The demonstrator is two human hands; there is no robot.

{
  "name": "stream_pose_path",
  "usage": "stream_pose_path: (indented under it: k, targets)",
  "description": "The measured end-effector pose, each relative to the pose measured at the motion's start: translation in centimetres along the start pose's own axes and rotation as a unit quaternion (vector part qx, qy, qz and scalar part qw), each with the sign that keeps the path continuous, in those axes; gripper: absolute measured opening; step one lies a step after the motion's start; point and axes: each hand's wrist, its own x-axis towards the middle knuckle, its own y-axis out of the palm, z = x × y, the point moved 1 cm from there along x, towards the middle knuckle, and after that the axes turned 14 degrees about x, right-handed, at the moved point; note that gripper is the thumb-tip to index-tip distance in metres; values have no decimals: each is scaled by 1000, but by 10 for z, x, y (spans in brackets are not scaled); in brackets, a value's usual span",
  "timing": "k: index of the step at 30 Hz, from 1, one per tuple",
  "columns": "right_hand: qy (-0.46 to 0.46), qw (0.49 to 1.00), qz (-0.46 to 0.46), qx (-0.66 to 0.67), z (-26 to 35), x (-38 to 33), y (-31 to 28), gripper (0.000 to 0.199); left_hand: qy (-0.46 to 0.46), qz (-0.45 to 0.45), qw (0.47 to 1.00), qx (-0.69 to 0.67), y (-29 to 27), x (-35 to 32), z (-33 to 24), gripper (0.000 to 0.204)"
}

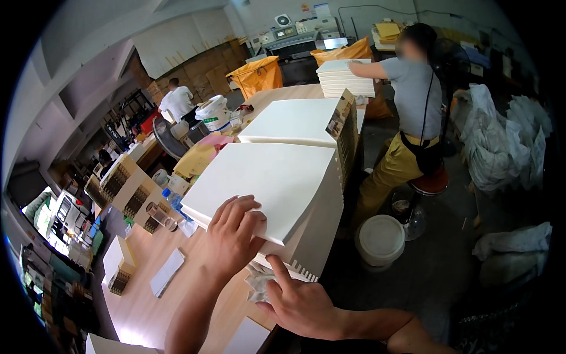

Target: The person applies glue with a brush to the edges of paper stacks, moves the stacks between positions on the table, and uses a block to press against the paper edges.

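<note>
A tall stack of white book blocks [283, 177] stands near the table edge in front of me. My left hand [234, 233] rests on its near corner, fingers laid over the top and thumb by the edge. Just below that corner, my right hand [303, 304] has a crumpled white cloth [259, 284] between its thumb and curled fingers. Its index finger reaches toward the lower part of the stack's near side, where several block edges show as a row of ridges. How far the cloth runs under the hand is hidden.
Behind lies another white stack [295, 118] beside patterned covers [342, 127]. On the table are a blue-capped bottle [172, 199], a clear jar [159, 215], a white pad [167, 272] and a bucket [213, 113]. A lidded bucket [381, 239] stands right; a co-worker [413, 94] handles a far stack.
</note>
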Motion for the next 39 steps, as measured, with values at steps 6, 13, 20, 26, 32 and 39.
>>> stream_pose_path:
  k: [6, 13, 20, 26, 32, 39]
  targets:
    - [4, 1000, -10, 7, -2, 6, 5, 53, -274, -37, 949, -150, 1, 8, 20, 32]
    - [7, 1000, -4, 15, 6, 15, -7, 41, -374, -101, 845, -369, -6, -42, 82, 26]
    - [273, 439, -2, 856, -16, -7, 14, 68, -340, -79, 799, -489, -85, -160, 127, 41]
    - [243, 578, 135, 767, 1, 21, 40, 53, -276, -111, 908, -295, -195, -241, 74, 26]
    - [269, 590, 215, 731, 0, 37, 169, 59, -566, -240, 433, -658, -164, -395, -3, 40]
    - [352, 586, 399, 612, -59, 12, 264, 46, -804, -40, 328, -494, -113, -490, -63, 37]
